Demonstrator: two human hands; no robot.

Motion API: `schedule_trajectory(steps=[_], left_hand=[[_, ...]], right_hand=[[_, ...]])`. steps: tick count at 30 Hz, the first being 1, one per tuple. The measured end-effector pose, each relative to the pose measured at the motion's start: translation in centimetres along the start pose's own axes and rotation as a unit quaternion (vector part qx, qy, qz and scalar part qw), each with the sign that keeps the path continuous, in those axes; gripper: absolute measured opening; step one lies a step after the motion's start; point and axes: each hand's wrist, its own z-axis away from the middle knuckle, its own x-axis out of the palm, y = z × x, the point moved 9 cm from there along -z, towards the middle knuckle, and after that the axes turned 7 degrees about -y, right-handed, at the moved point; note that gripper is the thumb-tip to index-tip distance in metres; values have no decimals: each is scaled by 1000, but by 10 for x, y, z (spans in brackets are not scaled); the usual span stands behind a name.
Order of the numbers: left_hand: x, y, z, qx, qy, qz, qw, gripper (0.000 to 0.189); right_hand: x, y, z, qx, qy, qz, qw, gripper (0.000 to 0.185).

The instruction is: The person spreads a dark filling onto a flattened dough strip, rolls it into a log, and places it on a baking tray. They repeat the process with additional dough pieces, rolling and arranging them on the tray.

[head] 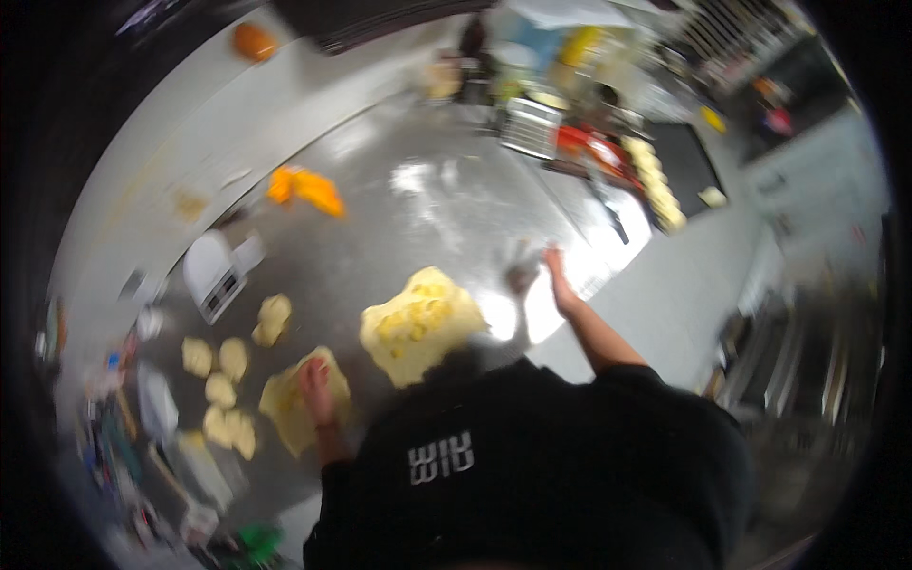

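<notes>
My left hand (315, 385) is over a flattened sheet of dough (285, 399) at the left; blur hides its fingers' exact pose and whether it touches the dough. My right hand (558, 276) is stretched out at the right, edge-on, with nothing visible in it, near a bright glare on the steel worktop. Between the hands lies a second flat dough sheet (420, 349), dotted with several yellow pieces (417, 320). My dark top partly covers its near edge. Left of the left hand sit several pale dough lumps (221, 390), some touching one another.
A white kitchen scale (214, 274) stands at the left by the wall, with an orange cloth-like item (306, 189) beyond it. At the far right are a calculator (531, 127), a dark-handled knife (611, 210) and a braided dough strip (654, 185) on a black tray (687, 160).
</notes>
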Motion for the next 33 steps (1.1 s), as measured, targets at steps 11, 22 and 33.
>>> schedule_trajectory(steps=[11, 22, 33], left_hand=[[310, 138, 35, 137, -124, 549, 815, 69], [201, 201, 110, 135, -121, 435, 882, 79], [-183, 55, 76, 33, 23, 133, 990, 36]], right_hand=[[258, -113, 98, -478, -365, 277, 749, 73], [392, -138, 69, -420, -353, 229, 804, 84], [563, -133, 67, -502, -258, 318, 762, 34]])
